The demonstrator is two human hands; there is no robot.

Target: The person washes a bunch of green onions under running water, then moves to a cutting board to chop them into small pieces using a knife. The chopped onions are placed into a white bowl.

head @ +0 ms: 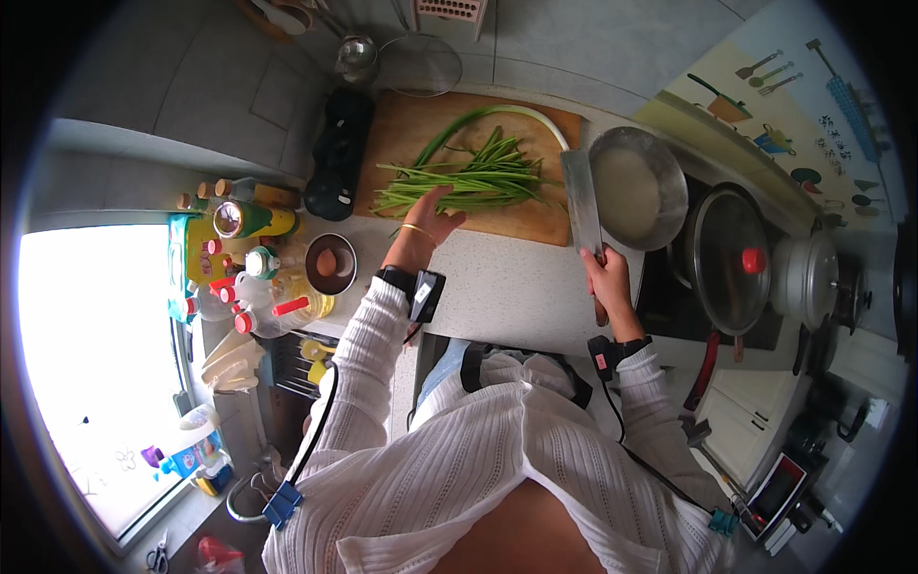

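My right hand (611,282) grips the wooden handle of a cleaver (584,204). Its blade points away from me, between the wooden cutting board (473,228) and a metal bowl. Over the board's front edge, my left hand (431,221) has its fingers spread at the near side of a pile of green stalks (480,179); whether they touch cannot be made out. Behind the pile curves one long scallion (527,109), its white end reaching to the cleaver's tip.
The metal bowl (631,186) holds pale, cloudy contents. A glass-lidded pan (731,265) sits on the black cooktop (663,287) at right. At left are a small bowl (349,269) with an egg (326,262) and several bottles (262,262). A black container (335,154) borders the board.
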